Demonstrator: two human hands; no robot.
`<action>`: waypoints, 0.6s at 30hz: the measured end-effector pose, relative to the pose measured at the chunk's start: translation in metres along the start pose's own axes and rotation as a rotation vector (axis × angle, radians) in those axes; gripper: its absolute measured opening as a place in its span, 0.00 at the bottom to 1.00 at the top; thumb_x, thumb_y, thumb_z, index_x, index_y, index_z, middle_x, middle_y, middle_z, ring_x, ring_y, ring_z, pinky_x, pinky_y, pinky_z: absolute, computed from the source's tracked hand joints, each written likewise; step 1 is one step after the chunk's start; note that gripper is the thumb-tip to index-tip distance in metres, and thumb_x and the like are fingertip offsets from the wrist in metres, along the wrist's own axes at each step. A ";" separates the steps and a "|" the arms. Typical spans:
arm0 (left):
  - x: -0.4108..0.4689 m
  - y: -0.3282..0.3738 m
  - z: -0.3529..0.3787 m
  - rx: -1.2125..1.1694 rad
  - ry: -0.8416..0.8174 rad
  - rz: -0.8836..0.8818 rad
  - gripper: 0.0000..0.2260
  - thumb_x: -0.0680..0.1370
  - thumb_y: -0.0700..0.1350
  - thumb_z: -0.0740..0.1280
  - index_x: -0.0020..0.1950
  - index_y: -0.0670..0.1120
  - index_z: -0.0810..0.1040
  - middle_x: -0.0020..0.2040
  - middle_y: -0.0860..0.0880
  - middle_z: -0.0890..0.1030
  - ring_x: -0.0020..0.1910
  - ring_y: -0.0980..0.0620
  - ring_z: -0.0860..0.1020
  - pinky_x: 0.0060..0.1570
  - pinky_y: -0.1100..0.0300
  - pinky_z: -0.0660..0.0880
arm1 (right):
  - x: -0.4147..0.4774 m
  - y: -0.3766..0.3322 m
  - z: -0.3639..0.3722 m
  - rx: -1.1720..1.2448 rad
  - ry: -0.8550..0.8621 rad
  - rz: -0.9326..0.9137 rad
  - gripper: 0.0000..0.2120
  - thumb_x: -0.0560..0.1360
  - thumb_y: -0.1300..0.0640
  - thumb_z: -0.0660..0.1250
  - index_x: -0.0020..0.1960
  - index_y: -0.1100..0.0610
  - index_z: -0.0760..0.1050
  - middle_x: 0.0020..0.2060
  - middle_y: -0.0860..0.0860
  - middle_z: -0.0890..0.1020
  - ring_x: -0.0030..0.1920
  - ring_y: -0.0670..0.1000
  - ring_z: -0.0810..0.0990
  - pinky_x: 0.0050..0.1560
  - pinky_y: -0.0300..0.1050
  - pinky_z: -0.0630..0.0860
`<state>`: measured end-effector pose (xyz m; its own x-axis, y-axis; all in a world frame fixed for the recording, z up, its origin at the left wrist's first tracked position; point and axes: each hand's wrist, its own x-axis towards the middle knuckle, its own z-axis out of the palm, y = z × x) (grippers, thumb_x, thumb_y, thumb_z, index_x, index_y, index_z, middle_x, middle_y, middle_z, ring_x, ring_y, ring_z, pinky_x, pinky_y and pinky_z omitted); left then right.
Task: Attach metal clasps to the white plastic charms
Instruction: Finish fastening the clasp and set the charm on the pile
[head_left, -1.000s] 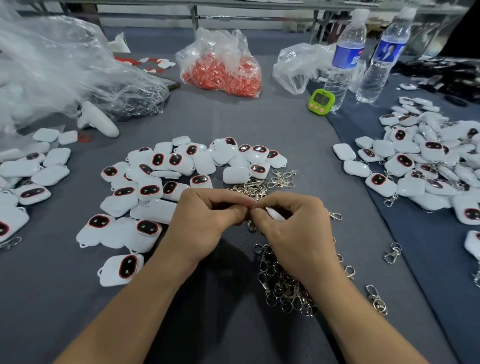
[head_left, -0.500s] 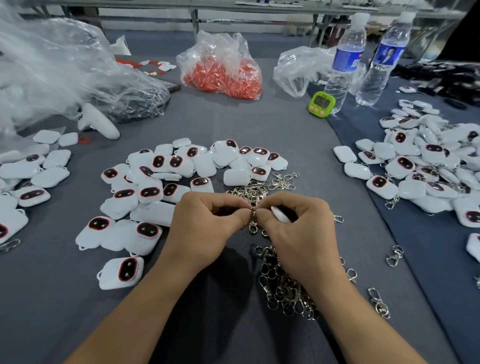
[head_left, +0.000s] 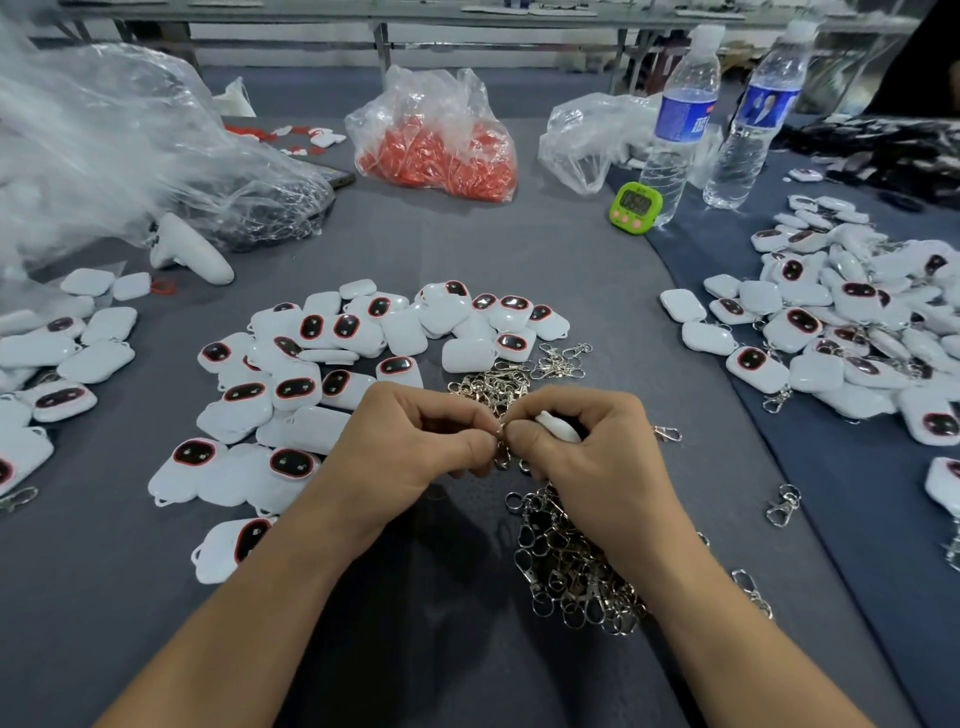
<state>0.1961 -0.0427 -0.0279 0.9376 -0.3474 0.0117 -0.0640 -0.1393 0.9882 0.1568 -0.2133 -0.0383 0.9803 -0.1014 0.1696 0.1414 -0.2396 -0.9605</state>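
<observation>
We hold one white charm (head_left: 558, 427) curled inside our right hand (head_left: 597, 462), and only its rounded edge shows between thumb and fingers. Our left hand (head_left: 415, 447) pinches a metal clasp (head_left: 502, 451) at its fingertips. The two hands meet tip to tip, low over the far end of the clasp pile (head_left: 566, 566). Our own fingers hide the joint, so we cannot tell whether the ring is through the charm's loop.

The first risk, as we judge it, is the pinch. The clasp is small and smooth, and if it slips it falls straight into the heap beneath, where it tangles with its neighbours. We also work so close to the pile that a loose hook could snag the clasp and ride up with it. Forcing the ring at a bad angle could strain the charm's thin plastic loop.

The unfitted charms (head_left: 332, 374) lie just beside our left wrist, so a careless sweep would scatter them across the grey table cover (head_left: 467, 249). The finished charms (head_left: 841, 332) sit well apart on the right. A half-joined piece dropped among them would pass for done.
</observation>
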 end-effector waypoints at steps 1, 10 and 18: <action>0.000 0.001 0.000 0.002 -0.010 0.007 0.09 0.69 0.31 0.75 0.39 0.44 0.87 0.35 0.39 0.84 0.32 0.51 0.81 0.35 0.63 0.77 | 0.000 0.000 0.000 0.012 -0.012 0.008 0.05 0.71 0.60 0.72 0.41 0.50 0.84 0.28 0.44 0.80 0.30 0.42 0.75 0.34 0.40 0.72; 0.004 -0.001 -0.003 -0.023 0.111 0.058 0.07 0.65 0.36 0.69 0.33 0.47 0.85 0.30 0.45 0.81 0.29 0.53 0.77 0.31 0.65 0.73 | -0.002 -0.002 0.002 -0.008 -0.007 0.028 0.09 0.71 0.61 0.72 0.44 0.47 0.86 0.33 0.46 0.84 0.33 0.45 0.78 0.34 0.42 0.75; 0.003 -0.012 -0.031 0.786 0.724 0.297 0.03 0.71 0.48 0.70 0.38 0.50 0.81 0.31 0.53 0.79 0.31 0.53 0.77 0.32 0.54 0.74 | -0.017 -0.014 0.017 -0.490 -0.327 -0.169 0.29 0.72 0.68 0.60 0.64 0.43 0.81 0.56 0.38 0.83 0.50 0.31 0.76 0.50 0.19 0.65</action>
<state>0.2102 -0.0133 -0.0350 0.8110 0.1236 0.5718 -0.2775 -0.7792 0.5620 0.1402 -0.1917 -0.0315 0.9524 0.2596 0.1596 0.2946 -0.6503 -0.7002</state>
